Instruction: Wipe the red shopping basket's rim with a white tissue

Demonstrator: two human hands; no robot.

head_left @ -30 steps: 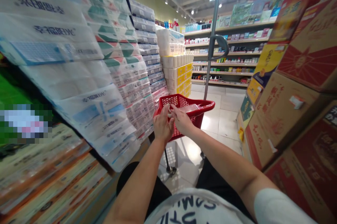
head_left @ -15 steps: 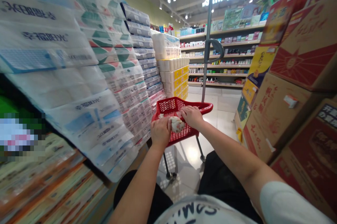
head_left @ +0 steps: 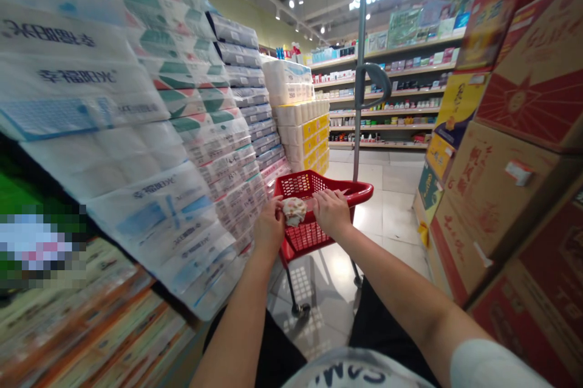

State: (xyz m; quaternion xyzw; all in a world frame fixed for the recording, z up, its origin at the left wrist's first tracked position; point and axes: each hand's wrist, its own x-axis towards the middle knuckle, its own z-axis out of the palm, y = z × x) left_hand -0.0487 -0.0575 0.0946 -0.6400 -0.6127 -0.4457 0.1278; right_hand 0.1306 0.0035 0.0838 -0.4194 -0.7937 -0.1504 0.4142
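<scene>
In front of me, at 12 o'clock, stands the red shopping basket cart (head_left: 314,236), upright on the pale tile floor (head_left: 387,218). My left hand (head_left: 269,227) is at its left near corner, with the fingers partly bent; the fingertips are at the left edge of a small crumpled patterned cloth (head_left: 294,211). I cannot tell if they pinch it. This cloth lies at the near rim, between my two hands. My right hand (head_left: 331,212) is over the cart's handle bar (head_left: 359,192), fingers bent and close together; the thumb is hidden, so I cannot tell how firmly it holds. From 9 to 11 o'clock there are high stacks of wrapped paper packs (head_left: 182,108). Near 1 o'clock rises a grey pole (head_left: 358,121), with shelves of small goods (head_left: 401,112) behind it, and cartons (head_left: 496,194) are piled around 2 o'clock.
</scene>
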